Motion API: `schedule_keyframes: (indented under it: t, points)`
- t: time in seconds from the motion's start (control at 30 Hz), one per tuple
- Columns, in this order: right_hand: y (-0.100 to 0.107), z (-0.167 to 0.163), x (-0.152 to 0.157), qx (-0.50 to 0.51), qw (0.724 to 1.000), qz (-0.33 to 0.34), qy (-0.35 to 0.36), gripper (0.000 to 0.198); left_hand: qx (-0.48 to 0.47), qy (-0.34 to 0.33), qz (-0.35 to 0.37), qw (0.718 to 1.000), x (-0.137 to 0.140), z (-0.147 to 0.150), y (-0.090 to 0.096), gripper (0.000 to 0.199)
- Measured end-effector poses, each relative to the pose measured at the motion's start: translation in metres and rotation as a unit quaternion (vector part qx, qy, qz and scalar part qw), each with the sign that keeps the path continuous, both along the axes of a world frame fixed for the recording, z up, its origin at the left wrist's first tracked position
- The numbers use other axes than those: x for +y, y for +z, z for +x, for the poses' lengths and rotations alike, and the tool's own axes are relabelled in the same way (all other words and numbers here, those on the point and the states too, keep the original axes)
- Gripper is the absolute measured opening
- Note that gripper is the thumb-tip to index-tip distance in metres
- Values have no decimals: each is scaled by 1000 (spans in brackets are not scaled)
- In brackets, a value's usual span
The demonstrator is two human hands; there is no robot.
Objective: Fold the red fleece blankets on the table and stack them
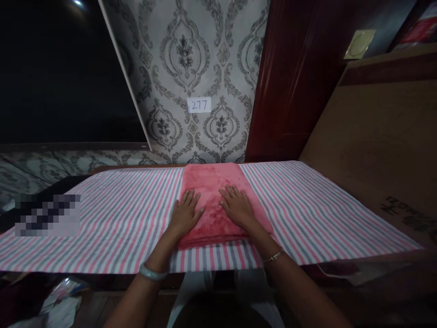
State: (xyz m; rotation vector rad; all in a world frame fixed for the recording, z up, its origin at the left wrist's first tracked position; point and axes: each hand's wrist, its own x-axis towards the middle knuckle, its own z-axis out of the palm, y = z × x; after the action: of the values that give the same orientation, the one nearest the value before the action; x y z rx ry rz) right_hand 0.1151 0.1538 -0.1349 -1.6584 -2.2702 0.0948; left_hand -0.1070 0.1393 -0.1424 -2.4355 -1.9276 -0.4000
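A folded pink plush cloth [211, 223], perhaps a towel or small blanket, lies flat on a striped tablecloth [129, 214]. Several layers show along its near edge. On its left part rests my left hand [186, 212], palm down with the fingers spread. My right hand [237, 205] lies flat on the right half, fingers stretched toward the far edge. Neither hand grips the cloth; both only touch its top. The underside of the cloth is hidden.
A dark television screen [64, 77] stands at the back left, before patterned wallpaper bearing a card [199, 105] marked 277. A large cardboard box [382, 146] borders the table's right side. Plastic-wrapped items [64, 296] lie below the table at left.
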Motion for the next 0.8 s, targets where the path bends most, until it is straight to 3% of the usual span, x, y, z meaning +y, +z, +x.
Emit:
schedule_keyframes:
  t: [0.17,0.3,0.4,0.47,0.57,0.7,0.8]
  points:
    - [-23,34,-32,43,999,30,3,52,-121,-49,21,991,-8,-38,-22,61]
    - [-57,74,-49,217,974,43,-50,59,-255,-12,13,967,-17,-53,-27,67]
    - [-73,95,-54,391,913,29,-110,71,-364,40,-4,931,-21,-48,-20,76]
    - [-74,101,-56,482,866,-2,-132,77,-450,75,-31,889,-24,-42,-15,83]
    - [-66,100,-58,583,796,-53,-153,80,-566,123,-74,812,-28,-36,-11,92]
    - [-51,87,-56,689,705,-101,-137,81,-647,180,-89,736,-30,-32,-4,102]
    - [-41,79,-50,737,656,-117,-114,83,-704,185,-110,677,-32,-23,11,110]
